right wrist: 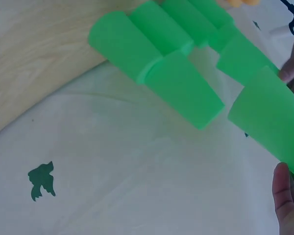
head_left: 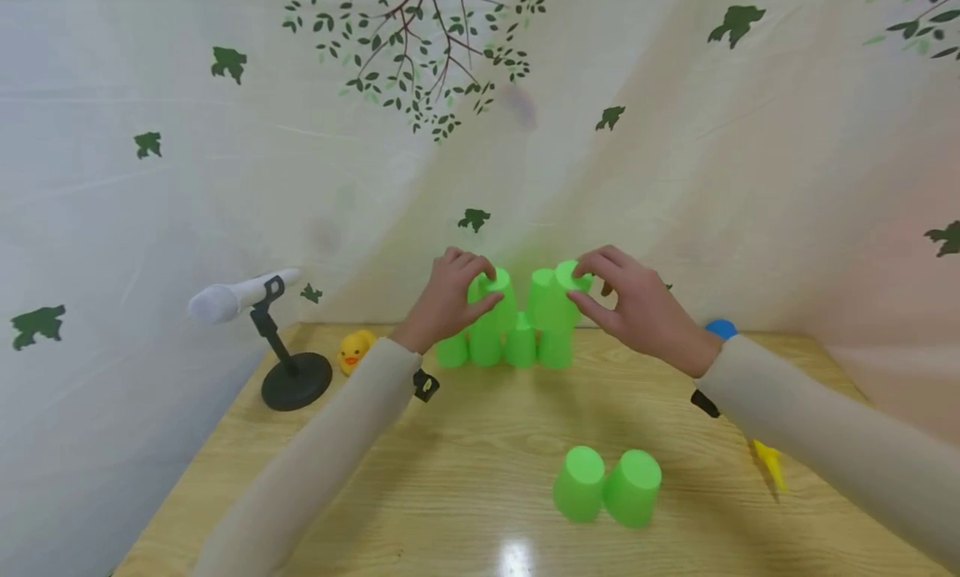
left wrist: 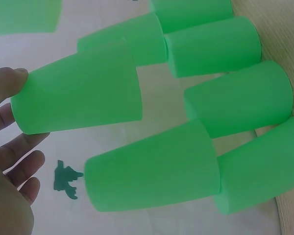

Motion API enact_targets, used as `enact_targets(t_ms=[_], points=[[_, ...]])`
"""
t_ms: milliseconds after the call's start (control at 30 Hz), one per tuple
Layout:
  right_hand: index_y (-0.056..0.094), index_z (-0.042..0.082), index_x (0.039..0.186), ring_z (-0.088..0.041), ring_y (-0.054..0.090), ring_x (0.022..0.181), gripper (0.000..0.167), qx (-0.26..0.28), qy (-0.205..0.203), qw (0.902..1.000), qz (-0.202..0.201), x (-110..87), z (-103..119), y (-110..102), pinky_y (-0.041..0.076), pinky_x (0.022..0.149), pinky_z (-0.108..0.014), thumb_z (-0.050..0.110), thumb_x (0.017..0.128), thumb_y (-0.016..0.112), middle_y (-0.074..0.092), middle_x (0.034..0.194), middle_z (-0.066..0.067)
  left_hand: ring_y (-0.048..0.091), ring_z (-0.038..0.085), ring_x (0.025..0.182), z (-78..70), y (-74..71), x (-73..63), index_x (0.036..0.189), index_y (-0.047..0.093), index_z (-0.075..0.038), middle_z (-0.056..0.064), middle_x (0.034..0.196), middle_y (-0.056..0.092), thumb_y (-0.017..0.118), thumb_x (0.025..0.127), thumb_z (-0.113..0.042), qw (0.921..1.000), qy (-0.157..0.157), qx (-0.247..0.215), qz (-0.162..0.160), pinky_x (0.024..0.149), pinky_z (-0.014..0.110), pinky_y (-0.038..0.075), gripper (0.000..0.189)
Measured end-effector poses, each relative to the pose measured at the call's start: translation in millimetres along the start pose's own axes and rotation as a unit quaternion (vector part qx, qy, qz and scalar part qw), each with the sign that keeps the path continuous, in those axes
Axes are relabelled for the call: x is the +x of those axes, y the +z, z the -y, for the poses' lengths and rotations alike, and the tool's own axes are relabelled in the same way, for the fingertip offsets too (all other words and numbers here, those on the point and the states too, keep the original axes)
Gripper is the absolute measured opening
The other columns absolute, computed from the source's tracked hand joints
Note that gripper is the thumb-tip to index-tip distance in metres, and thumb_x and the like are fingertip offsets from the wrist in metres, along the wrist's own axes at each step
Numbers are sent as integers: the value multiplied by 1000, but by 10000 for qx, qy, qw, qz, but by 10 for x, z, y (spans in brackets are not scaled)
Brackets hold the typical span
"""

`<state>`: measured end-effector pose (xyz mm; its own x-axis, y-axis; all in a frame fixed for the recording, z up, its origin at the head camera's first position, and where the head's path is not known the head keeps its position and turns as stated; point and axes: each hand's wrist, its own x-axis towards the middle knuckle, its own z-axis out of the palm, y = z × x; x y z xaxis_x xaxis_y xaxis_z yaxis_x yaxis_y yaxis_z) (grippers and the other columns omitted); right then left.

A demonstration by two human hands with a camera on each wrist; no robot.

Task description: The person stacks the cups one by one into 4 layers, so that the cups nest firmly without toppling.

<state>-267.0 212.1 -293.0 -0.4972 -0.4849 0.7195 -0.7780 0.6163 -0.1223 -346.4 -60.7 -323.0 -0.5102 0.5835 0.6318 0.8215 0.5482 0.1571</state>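
My left hand (head_left: pixel 447 300) pinches a light-green plastic cup (left wrist: pixel 78 90) near its narrow closed end, thumb on one side and fingers on the other. In the head view, my right hand (head_left: pixel 639 303) grips a second upside-down green cup (head_left: pixel 567 293) the same way. Both cups are held up at the back, at the height of the upper tier of a cup stack. Its bottom row has several inverted cups (left wrist: pixel 240 98) side by side. On that row stand an upper cup at the left (left wrist: pixel 132 39) and another at the right (left wrist: pixel 152 169).
Two inverted green cups (head_left: pixel 633 489) stand close together at the front. A microphone on a black stand (head_left: pixel 296 381) and a yellow rubber duck (head_left: pixel 354 349) are at the left. A blue item (head_left: pixel 722 328) and a yellow object (head_left: pixel 770 464) lie partly behind my right arm. A leaf-printed curtain (head_left: pixel 360 168) hangs behind.
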Motion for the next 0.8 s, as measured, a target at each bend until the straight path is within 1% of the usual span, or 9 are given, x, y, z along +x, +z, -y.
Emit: enact_targets(t_ms=[133, 233, 433, 600, 800], points=[[58, 6, 102, -15, 55, 77, 22, -8, 233, 9996, -170, 126, -34, 5, 48, 64, -32, 12, 85, 71, 57, 106, -6, 41, 23, 95, 64, 63, 73, 97, 58, -10, 1, 97, 61, 71, 86, -27, 9994, -254, 114, 217, 86, 41, 30, 23], [58, 5, 103, -17, 55, 79, 22, -19, 385, 9990, -209, 216, -55, 10, 48, 65, -32, 15, 87, 69, 56, 106, -7, 41, 22, 96, 113, 111, 106, 98, 58, -11, 0, 97, 62, 70, 87, -29, 9981, -444, 164, 397, 90, 41, 28, 24], [58, 5, 104, -18, 52, 84, 21, 110, 722, 9970, -247, 415, -122, 65, 48, 66, -35, 18, 90, 66, 55, 102, -8, 41, 21, 98, 172, 172, 143, 98, 59, -12, 0, 101, 64, 70, 86, -33, 9941, -767, 286, 716, 92, 41, 27, 26], [59, 6, 104, -19, 52, 88, 21, 218, 960, 9951, -131, 521, -164, 134, 48, 68, -35, 21, 91, 65, 55, 102, -7, 41, 21, 99, 196, 207, 182, 100, 61, -13, -1, 102, 65, 69, 86, -36, 9899, -978, 400, 949, 90, 42, 23, 28], [59, 6, 106, -22, 53, 89, 23, 194, 1247, 9919, 173, 585, -205, 213, 47, 70, -33, 24, 92, 63, 56, 106, -9, 41, 21, 99, 214, 275, 217, 103, 62, -14, -2, 102, 64, 68, 87, -38, 9858, -1193, 367, 1127, 89, 42, 21, 30]])
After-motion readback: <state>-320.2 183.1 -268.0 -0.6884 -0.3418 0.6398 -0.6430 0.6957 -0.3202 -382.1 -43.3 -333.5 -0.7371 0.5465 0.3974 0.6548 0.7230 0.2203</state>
